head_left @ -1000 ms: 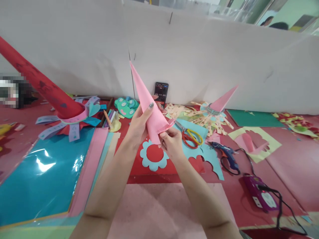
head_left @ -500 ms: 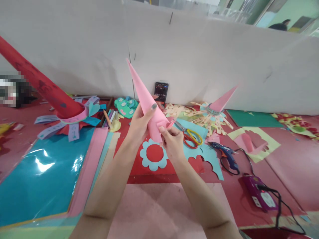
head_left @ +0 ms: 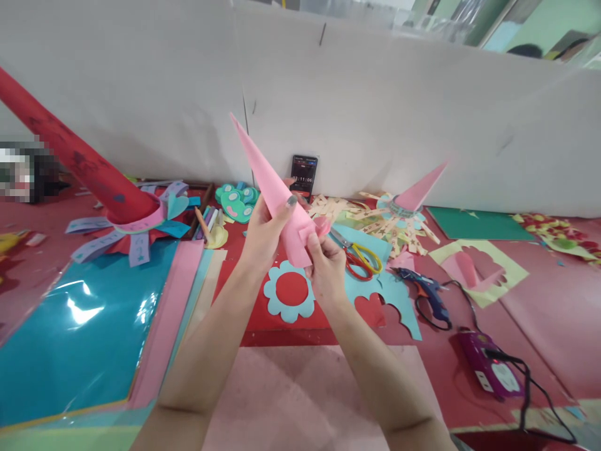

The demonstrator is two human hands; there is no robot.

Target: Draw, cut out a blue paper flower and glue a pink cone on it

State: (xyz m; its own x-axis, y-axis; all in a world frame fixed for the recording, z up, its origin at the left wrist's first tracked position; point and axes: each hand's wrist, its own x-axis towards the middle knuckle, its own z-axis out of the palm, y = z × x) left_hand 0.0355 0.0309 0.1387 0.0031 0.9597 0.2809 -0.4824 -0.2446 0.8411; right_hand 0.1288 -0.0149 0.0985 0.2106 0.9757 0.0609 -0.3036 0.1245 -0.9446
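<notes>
Between my hands is a pink paper cone [head_left: 270,175], its tip pointing up and to the left. My left hand [head_left: 270,228] wraps around the cone's middle, thumb on the near side and fingers mostly hidden behind. At the wide lower end, my right hand [head_left: 326,260] pinches the paper edge, where cut flaps show. Just below the cone lies a light blue scalloped paper ring [head_left: 270,294] on a red sheet [head_left: 251,313]. Scissors [head_left: 364,260] with red and yellow handles rest right of my right hand.
A glue gun [head_left: 425,291] and a purple power socket [head_left: 488,366] with black cables lie at the right. Left stands a tall red paper cone [head_left: 94,169] beside a blue plastic-covered sheet [head_left: 84,332]. A phone [head_left: 304,172] leans against the wall behind.
The cone's tip has tilted slightly further left and its lower end has turned a little. Both hands keep their hold on it, with the right fingers shifted slightly.
</notes>
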